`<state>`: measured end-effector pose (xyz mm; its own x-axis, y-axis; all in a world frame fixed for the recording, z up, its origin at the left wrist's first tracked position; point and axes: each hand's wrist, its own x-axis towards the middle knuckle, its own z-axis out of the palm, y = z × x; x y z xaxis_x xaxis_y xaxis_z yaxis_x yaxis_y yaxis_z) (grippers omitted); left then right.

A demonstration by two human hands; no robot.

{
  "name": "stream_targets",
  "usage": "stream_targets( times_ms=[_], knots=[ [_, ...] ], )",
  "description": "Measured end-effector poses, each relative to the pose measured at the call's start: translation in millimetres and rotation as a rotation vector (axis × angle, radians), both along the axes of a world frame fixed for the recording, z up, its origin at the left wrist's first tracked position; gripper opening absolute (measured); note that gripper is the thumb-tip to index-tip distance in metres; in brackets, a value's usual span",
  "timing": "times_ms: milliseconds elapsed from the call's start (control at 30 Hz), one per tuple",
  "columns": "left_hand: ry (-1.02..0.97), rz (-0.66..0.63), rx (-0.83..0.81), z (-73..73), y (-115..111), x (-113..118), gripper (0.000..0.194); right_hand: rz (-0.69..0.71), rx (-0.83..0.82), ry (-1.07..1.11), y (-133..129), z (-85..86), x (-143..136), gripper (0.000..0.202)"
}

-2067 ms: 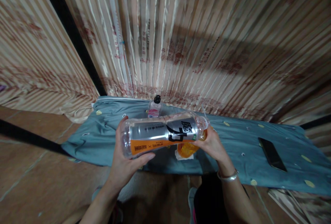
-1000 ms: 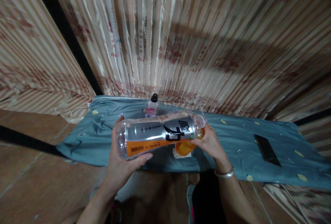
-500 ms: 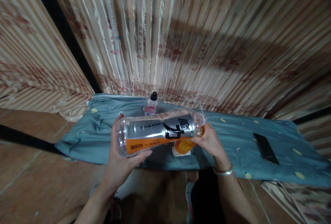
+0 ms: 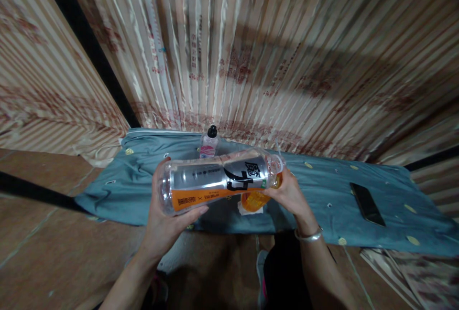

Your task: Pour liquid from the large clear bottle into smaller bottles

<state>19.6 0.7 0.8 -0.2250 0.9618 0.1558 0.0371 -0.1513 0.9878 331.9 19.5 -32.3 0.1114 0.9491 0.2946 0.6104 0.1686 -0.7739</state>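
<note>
A large clear bottle (image 4: 215,181) with a silver and orange label lies nearly level in the air, its neck to the right. My left hand (image 4: 167,219) is wrapped round its base end. At the neck end, my right hand (image 4: 285,190) has its fingers closed by the bottle's mouth; which part they grip is partly hidden. Below and behind the neck, a container of orange liquid (image 4: 254,200) stands on a white tissue (image 4: 247,210), its upper part hidden by the bottle and my right hand. A small clear bottle (image 4: 210,144) with a black cap stands behind.
A black phone (image 4: 367,203) lies on the right of the blue-green cloth surface (image 4: 319,224). Striped curtains (image 4: 251,61) hang behind it. Dark poles (image 4: 89,47) run along the left side. Tiled floor (image 4: 32,214) and feet show below.
Both hands and the large bottle stay almost in place. The whole view has shifted very slightly.
</note>
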Motion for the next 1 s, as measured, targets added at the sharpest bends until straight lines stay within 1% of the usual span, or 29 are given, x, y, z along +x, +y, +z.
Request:
stream_targets(
  times_ms=[100, 233, 300, 433, 567, 667, 800, 900, 1000],
  knots=[
    [-0.008, 0.001, -0.002, -0.3, 0, 0, 0.121, 0.001, -0.012, -0.001, 0, 1.8, -1, 0.072],
    [-0.005, -0.068, -0.015, -3.7, 0, -4, 0.129, 0.007, -0.021, 0.012, -1, 3.9, -2, 0.070],
    [-0.010, -0.078, -0.009, -5.6, -1, -6, 0.132, 0.006, -0.025, 0.016, -1, 4.1, -1, 0.070],
    [-0.039, -0.070, -0.016, -9.9, -3, -6, 0.130, 0.001, -0.028, 0.016, -2, 3.7, -1, 0.068],
    [-0.070, -0.056, 0.001, -18.6, -1, -6, 0.133, 0.006, -0.033, 0.036, -3, 5.1, -2, 0.062],
    [-0.076, -0.035, 0.016, -22.3, 1, -7, 0.125, 0.007, -0.045, 0.041, -3, 6.9, -3, 0.061],
    [-0.063, -0.048, -0.033, -16.3, 0, -5, 0.119, 0.016, -0.047, 0.062, -3, 7.6, -3, 0.070],
    [-0.067, -0.021, -0.041, -10.2, -4, -2, 0.111, 0.016, -0.049, 0.066, -3, 7.5, -3, 0.075],
    [-0.073, 0.004, -0.044, -8.7, -5, -1, 0.108, 0.033, -0.045, 0.060, -3, 7.7, -3, 0.078]
  ],
)
